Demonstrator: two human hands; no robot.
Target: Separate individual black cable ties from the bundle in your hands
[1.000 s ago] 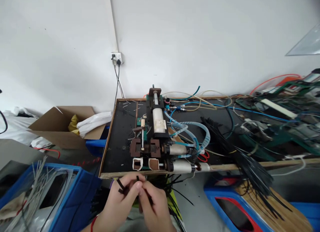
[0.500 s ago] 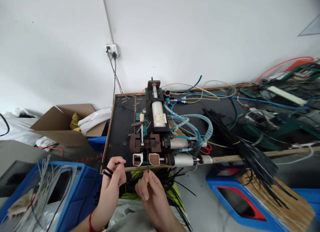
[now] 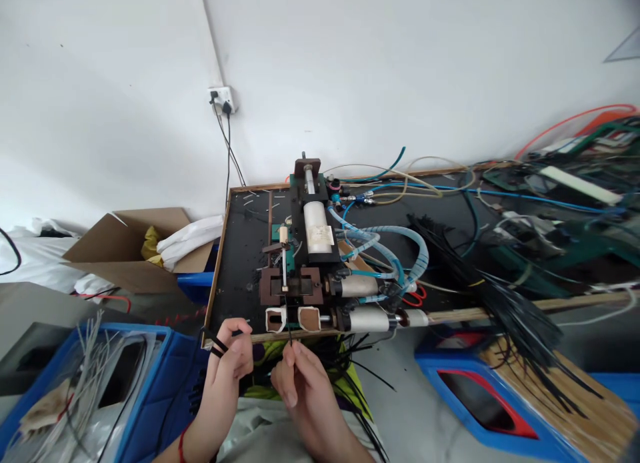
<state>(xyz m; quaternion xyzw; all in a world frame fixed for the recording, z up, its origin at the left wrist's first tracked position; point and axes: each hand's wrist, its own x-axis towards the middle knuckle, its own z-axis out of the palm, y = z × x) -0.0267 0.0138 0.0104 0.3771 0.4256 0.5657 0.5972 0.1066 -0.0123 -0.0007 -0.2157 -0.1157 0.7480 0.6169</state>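
Note:
My right hand [image 3: 300,376] pinches a thin black cable [image 3: 290,333] between thumb and fingertips, just in front of the bench edge. The cable points away from me, between two pale-rimmed jaw pads [image 3: 309,318] of a pneumatic machine [image 3: 319,233], and its far end reaches the brown metal block [image 3: 273,286]. To the left of the jaws, my left hand [image 3: 230,360] is curled, with short black cable pieces [image 3: 219,346] gripped among its fingers. More black cables [image 3: 345,363] lie across my lap below the machine.
A bundle of black cables [image 3: 500,310] hangs over the bench edge at right. Blue air hoses [image 3: 400,240] loop beside the machine. At lower left stands a blue crate [image 3: 170,370] with pale strands, and behind it a cardboard box [image 3: 120,276]. Another blue crate [image 3: 450,410] stands at lower right.
The cable in my right hand now leans left, its far end shifted away from the right jaw pad. My left hand has barely moved, and the view has turned slightly.

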